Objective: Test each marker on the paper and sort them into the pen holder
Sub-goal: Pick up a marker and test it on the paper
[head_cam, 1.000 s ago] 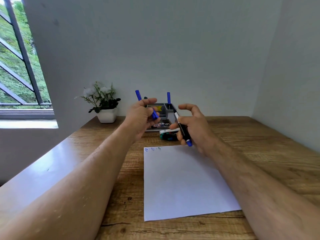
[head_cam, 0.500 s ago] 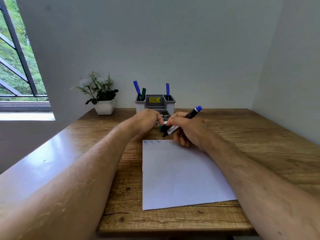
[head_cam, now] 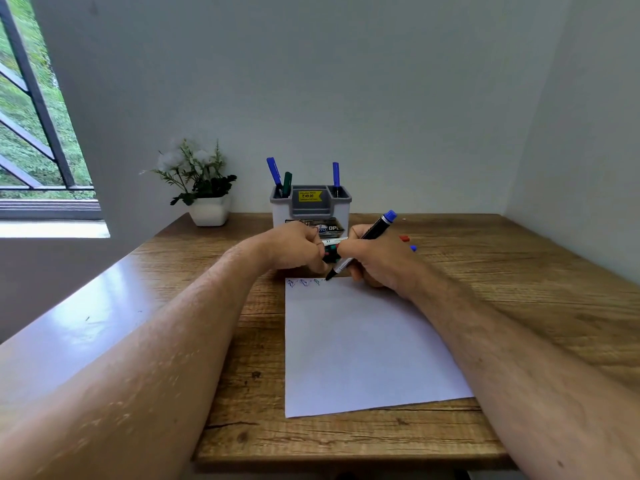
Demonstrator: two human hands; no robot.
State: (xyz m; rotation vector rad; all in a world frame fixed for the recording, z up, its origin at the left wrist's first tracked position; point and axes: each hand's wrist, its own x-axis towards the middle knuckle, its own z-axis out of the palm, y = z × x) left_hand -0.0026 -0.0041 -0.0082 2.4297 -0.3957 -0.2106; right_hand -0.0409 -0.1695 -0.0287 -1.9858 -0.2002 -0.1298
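Observation:
My right hand (head_cam: 377,261) grips an uncapped black marker with a blue rear end (head_cam: 372,230). Its tip touches the top edge of the white paper (head_cam: 363,341), just right of three small scribbles (head_cam: 304,282). My left hand (head_cam: 294,251) is curled in a fist by the paper's top left corner; the blue cap it held a second ago is hidden inside. The grey pen holder (head_cam: 311,213) stands behind both hands with two blue markers (head_cam: 273,171) (head_cam: 335,176) and a green one (head_cam: 286,183). Loose markers (head_cam: 332,241) lie between my hands.
A red and a blue marker end (head_cam: 403,239) peek out on the wooden table (head_cam: 519,289) behind my right hand. A white potted plant (head_cam: 207,188) stands at the back left. Walls close the back and right; a window is at the left.
Both hands came down from in front of the holder to the paper's top edge. The right hand turned the marker tip-down, and the tip now touches the paper.

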